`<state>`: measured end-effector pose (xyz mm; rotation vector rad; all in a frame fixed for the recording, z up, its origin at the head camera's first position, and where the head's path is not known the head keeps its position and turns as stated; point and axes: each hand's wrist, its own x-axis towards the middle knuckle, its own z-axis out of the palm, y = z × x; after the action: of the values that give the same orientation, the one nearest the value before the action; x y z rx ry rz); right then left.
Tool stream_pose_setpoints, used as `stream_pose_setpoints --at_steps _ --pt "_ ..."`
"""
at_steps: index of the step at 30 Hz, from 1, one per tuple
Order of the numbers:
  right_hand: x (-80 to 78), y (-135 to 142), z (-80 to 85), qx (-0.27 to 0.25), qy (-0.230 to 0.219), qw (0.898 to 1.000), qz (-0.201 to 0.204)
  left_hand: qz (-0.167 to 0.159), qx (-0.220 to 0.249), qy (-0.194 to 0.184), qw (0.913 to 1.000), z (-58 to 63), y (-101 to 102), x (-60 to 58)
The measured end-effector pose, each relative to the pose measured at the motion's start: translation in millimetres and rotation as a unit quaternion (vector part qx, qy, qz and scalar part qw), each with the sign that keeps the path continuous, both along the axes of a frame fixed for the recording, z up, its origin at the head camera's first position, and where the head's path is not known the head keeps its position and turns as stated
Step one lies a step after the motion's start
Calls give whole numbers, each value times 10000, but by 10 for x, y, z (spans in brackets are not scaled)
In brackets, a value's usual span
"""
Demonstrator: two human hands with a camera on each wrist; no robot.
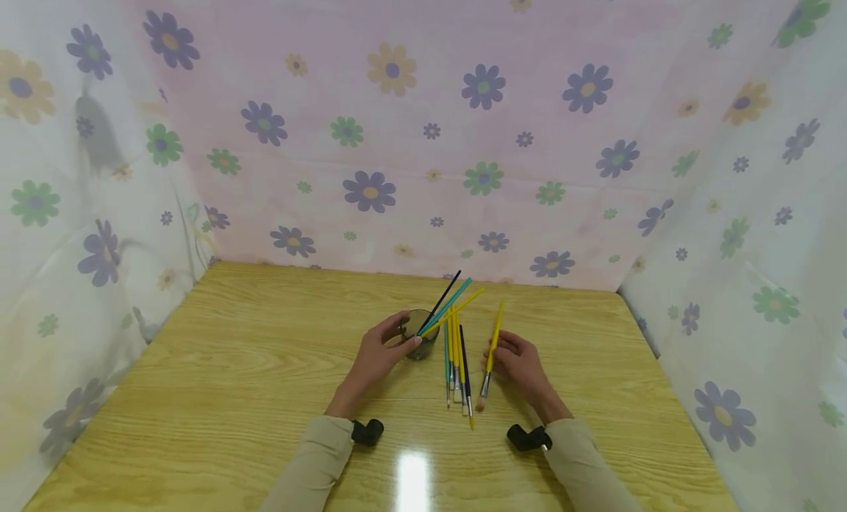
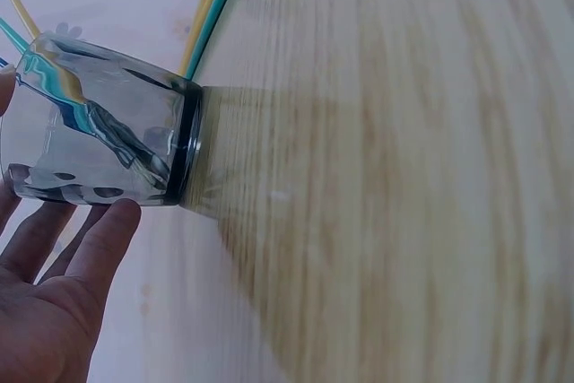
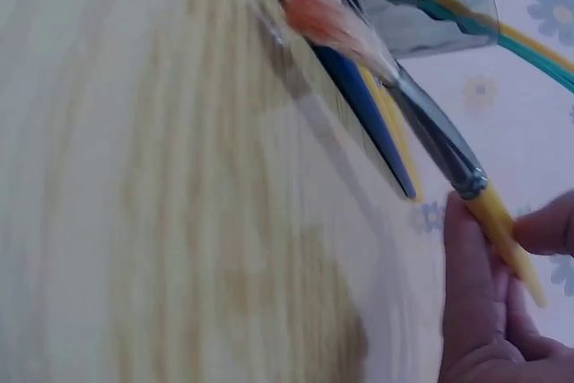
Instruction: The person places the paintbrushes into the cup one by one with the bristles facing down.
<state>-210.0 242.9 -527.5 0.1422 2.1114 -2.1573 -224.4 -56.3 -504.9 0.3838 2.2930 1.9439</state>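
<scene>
My left hand [image 1: 377, 361] holds a clear drinking glass [image 1: 423, 350], thumb at the rim and fingers around the far side. A dark purple, a teal and a yellow paintbrush lean out of the glass toward the back right, bristle ends down inside it. In my right hand [image 1: 523, 365] I pinch a yellow paintbrush [image 1: 498, 328] between thumb and fingers. Its reddish-white bristles [image 3: 327, 20] point down toward the table, and the silver ferrule [image 3: 439, 132] shows in the right wrist view. Between the hands lie several paintbrushes [image 1: 466, 365] with teal, yellow and dark handles.
The wood-grain table [image 1: 265, 350] spreads out around both hands. Flower-printed cloth [image 1: 423, 151] hangs along its back edge and both sides. Black wrist devices [image 1: 367, 432] sit at the cuffs of the beige sleeves [image 1: 314, 453]. Light glares off the front of the table.
</scene>
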Motion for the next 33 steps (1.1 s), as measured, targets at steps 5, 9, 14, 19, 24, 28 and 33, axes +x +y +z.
stream_pose_setpoints --at_steps 5,9,14,19,24,28,33 --pt "-1 -73 12 -444 312 9979 -359 86 119 68 9999 -171 5 -70" --pt "-8 -129 19 -780 552 9935 -614 87 150 161 9997 -177 0 -71" --pt "-3 -204 25 -1056 922 9868 -811 110 160 179 9997 -155 4 -53" --pt "24 -294 80 -1269 1305 9797 -839 57 273 161 9995 -163 1 -63" --pt "38 -390 180 -1612 1614 9688 -966 -57 413 148 9990 -177 0 -89" --pt "43 -455 247 -1746 1711 9634 -1100 -168 338 50 9993 -33 -10 -30" --pt "37 -523 297 -1947 1783 9570 -1205 -144 311 56 9994 141 -16 69"
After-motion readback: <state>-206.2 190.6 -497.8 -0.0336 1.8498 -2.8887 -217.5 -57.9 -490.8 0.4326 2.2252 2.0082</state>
